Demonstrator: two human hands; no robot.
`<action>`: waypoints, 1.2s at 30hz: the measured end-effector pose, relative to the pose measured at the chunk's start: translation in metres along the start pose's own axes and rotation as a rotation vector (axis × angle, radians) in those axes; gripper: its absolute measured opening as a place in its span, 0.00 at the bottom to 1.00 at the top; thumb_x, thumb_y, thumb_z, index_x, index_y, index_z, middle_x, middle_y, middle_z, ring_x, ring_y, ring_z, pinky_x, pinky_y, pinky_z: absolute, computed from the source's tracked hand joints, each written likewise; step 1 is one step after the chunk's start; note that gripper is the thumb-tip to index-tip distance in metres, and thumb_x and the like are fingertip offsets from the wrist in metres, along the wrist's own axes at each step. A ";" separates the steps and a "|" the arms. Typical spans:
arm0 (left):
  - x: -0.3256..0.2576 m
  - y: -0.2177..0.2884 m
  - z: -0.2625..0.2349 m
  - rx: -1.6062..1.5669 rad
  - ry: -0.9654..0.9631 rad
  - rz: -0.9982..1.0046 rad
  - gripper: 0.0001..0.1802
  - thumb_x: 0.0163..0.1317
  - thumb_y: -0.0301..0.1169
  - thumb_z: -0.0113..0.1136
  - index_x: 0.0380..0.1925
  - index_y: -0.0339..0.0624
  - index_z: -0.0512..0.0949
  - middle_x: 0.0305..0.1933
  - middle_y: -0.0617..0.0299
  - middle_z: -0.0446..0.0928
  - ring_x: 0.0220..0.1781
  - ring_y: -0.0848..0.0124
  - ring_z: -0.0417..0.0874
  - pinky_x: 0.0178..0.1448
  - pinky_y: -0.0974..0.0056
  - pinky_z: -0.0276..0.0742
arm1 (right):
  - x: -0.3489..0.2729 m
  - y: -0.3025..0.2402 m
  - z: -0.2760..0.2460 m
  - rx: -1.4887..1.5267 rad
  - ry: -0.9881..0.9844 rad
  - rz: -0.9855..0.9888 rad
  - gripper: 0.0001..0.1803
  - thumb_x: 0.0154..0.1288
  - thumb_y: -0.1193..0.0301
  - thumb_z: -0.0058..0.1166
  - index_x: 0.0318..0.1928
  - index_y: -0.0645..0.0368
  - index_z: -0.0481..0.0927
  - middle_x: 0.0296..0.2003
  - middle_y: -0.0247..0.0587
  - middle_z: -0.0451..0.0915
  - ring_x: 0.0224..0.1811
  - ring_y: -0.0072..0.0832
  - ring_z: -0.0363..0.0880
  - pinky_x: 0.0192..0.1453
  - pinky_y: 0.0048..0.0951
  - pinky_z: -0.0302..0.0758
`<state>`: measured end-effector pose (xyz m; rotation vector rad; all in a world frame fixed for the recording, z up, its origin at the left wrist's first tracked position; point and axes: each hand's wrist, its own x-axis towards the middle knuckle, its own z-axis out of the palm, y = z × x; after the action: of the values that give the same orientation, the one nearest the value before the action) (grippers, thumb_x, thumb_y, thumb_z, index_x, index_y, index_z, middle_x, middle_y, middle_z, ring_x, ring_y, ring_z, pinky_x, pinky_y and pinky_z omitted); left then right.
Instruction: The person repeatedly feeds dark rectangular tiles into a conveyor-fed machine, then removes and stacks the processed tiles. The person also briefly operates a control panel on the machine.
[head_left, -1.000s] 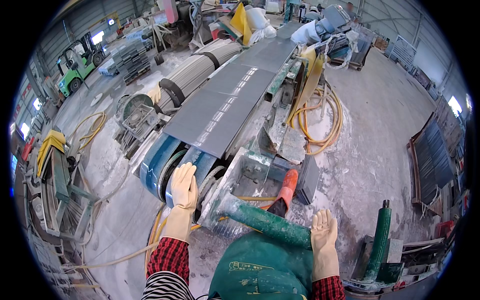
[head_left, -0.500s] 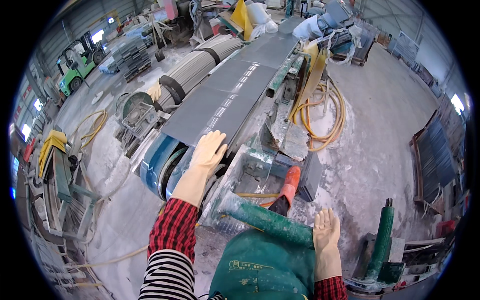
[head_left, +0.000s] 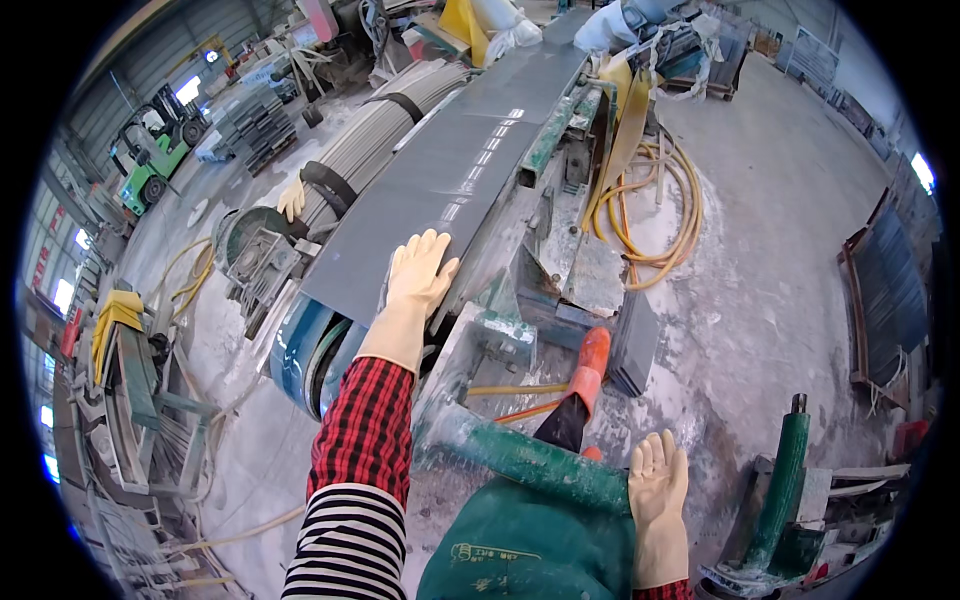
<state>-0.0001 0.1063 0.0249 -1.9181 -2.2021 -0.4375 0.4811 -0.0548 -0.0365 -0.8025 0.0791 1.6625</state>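
Note:
A long run of dark grey slabs [head_left: 430, 165] lies on a conveyor in front of me, its near end above a blue curved roller end [head_left: 292, 345]. My left hand [head_left: 420, 270], in a cream rubber glove, rests over the near slab with its fingers stretched and spread. It grips nothing. Low on the right, my right hand [head_left: 657, 480], gloved alike, is raised with the palm showing and the fingers extended, empty. It touches or nearly touches the end of a green pipe [head_left: 545, 462]; contact is unclear. My green apron [head_left: 520, 550] is just below the pipe.
An orange boot [head_left: 592, 365] shows beyond the pipe, beside upright grey slab pieces [head_left: 632, 345]. Yellow hose [head_left: 690, 215] lies coiled on the right floor. A green post [head_left: 783, 480] stands at lower right. Machinery [head_left: 265, 260] flanks the conveyor; a green forklift [head_left: 155, 160] is far left.
My left hand has moved forward, farther over the near slab. The view has shifted slightly. My right hand stays beside the green pipe's end, fingers extended.

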 end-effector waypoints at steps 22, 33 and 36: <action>0.066 0.002 0.024 0.046 -0.068 -0.116 0.32 0.67 0.53 0.52 0.65 0.49 0.69 0.67 0.58 0.68 0.69 0.60 0.67 0.68 0.51 0.63 | 0.001 -0.002 -0.006 0.114 0.010 0.078 0.23 0.76 0.55 0.46 0.63 0.52 0.74 0.52 0.47 0.82 0.50 0.39 0.83 0.59 0.44 0.80; -0.094 -0.018 -0.038 -0.015 0.039 -0.015 0.28 0.68 0.47 0.53 0.64 0.48 0.70 0.69 0.54 0.68 0.72 0.53 0.65 0.74 0.51 0.58 | -0.003 0.002 -0.006 0.067 -0.038 -0.004 0.24 0.78 0.56 0.42 0.63 0.59 0.72 0.55 0.48 0.79 0.58 0.41 0.77 0.64 0.44 0.76; -0.136 -0.028 -0.042 -0.019 0.115 -0.021 0.27 0.68 0.44 0.54 0.64 0.47 0.70 0.69 0.53 0.68 0.71 0.52 0.66 0.74 0.49 0.58 | 0.004 0.008 -0.013 0.063 -0.076 -0.040 0.24 0.78 0.56 0.42 0.63 0.60 0.72 0.56 0.48 0.78 0.59 0.41 0.77 0.64 0.45 0.76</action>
<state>-0.0102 -0.0386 0.0167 -1.8316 -2.1550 -0.5593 0.4803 -0.0600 -0.0511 -0.6886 0.0621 1.6423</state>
